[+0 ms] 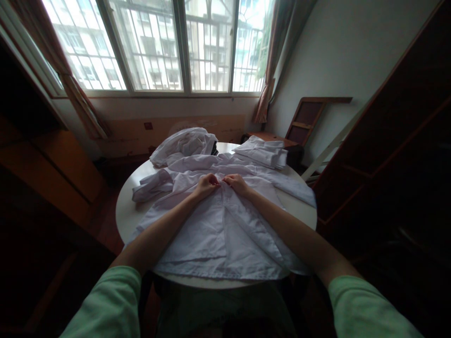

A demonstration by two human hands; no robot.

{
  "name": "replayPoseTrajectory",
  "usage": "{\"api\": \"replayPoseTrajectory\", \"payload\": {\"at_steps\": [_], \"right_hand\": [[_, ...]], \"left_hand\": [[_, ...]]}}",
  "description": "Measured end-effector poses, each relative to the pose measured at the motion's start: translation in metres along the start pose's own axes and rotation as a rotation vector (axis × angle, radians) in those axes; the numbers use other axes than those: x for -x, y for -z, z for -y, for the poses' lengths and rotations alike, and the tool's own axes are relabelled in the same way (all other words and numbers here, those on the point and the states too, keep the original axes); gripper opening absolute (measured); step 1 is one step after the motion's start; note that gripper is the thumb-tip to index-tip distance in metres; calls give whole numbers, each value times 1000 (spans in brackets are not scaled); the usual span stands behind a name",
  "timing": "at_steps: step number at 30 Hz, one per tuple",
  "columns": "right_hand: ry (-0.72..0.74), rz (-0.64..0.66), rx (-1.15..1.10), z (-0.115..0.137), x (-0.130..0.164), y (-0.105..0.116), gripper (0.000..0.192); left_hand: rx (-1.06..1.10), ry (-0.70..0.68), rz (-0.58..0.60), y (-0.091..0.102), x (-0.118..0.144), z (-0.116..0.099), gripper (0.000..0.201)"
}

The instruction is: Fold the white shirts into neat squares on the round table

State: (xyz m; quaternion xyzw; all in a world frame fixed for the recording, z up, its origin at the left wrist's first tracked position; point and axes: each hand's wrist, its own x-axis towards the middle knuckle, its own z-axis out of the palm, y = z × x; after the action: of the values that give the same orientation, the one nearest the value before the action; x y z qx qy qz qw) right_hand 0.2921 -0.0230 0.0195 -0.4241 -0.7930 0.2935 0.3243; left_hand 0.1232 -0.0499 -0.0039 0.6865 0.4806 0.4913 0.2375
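Observation:
A white long-sleeved garment, like a shirt or coat (197, 234), lies spread over the round table, its hem toward me and its collar end away. My left hand (207, 186) pinches the cloth at the front opening, near the middle of the garment. Just to its right, my right hand (237, 184) pinches the other side of the same opening. The two hands almost meet, and any button between the fingertips is too small to make out. One sleeve (153, 185) lies bunched at the left; the other sleeve (292, 185) stretches out to the right.
The white round table (128, 213) shows its rim around the cloth. A crumpled white heap (186, 143) sits at the back left, and folded white garments (262, 151) are stacked at the back right. Beyond stand a wooden chair (305, 119) and a barred window (155, 47).

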Motion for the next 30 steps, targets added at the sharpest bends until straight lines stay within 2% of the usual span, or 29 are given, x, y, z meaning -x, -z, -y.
{"api": "replayPoseTrajectory", "payload": {"at_steps": [8,15,30], "right_hand": [[85,40,-75,-1,3,1,16],[113,22,-46,1,4,-1,16],[199,-95,265,11,9,-6,11]], "left_hand": [[-19,15,-21,3,4,-11,13],[-45,-16,-34,0,2,-3,8],[-2,-8,3,2,1,-1,10]]}}
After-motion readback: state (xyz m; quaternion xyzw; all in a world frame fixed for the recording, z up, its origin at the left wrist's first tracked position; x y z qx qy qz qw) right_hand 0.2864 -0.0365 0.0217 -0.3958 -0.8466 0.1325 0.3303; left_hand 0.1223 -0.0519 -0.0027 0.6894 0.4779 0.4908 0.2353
